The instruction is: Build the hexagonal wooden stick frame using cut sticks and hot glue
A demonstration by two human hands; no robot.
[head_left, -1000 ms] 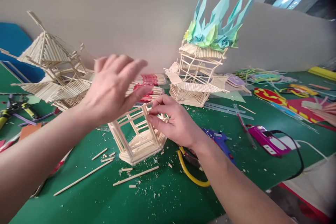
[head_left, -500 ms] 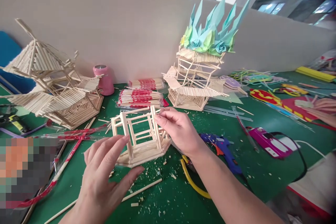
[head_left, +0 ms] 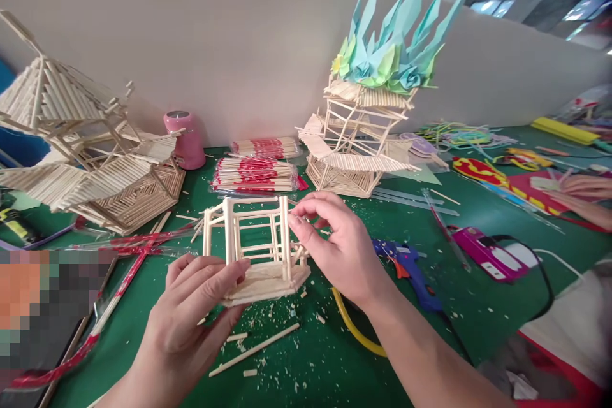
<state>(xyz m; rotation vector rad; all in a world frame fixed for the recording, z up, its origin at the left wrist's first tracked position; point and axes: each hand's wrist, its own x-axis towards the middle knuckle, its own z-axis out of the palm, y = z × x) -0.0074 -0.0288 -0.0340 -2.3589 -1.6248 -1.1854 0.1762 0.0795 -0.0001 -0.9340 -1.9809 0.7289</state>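
A small open-sided model (head_left: 265, 284) built from thin wooden sticks, with upright posts on a flat base, is tilted in front of me. My left hand (head_left: 194, 306) is closed on the near left side of its base, thumb underneath and fingers on top. At the model's upper right, the thumb and forefinger of my right hand (head_left: 337, 245) pinch at a corner post. Whether a smaller piece is between those fingertips is hidden. Below lie a loose stick (head_left: 253, 349) and scattered stick offcuts.
Larger stick pavilions stand at left (head_left: 109, 172) and centre right (head_left: 354, 166), the latter topped with blue folded paper. Bundled sticks (head_left: 255, 173) lie between. A blue glue gun (head_left: 411, 271), pink device (head_left: 495, 255) and pink bottle (head_left: 189, 140) are around. Another person's hand (head_left: 586, 191) shows at right.
My left hand has gone from spread beside the model to gripping its base. The right hand stays at the upper right post, shifted slightly right. The view has turned a little.
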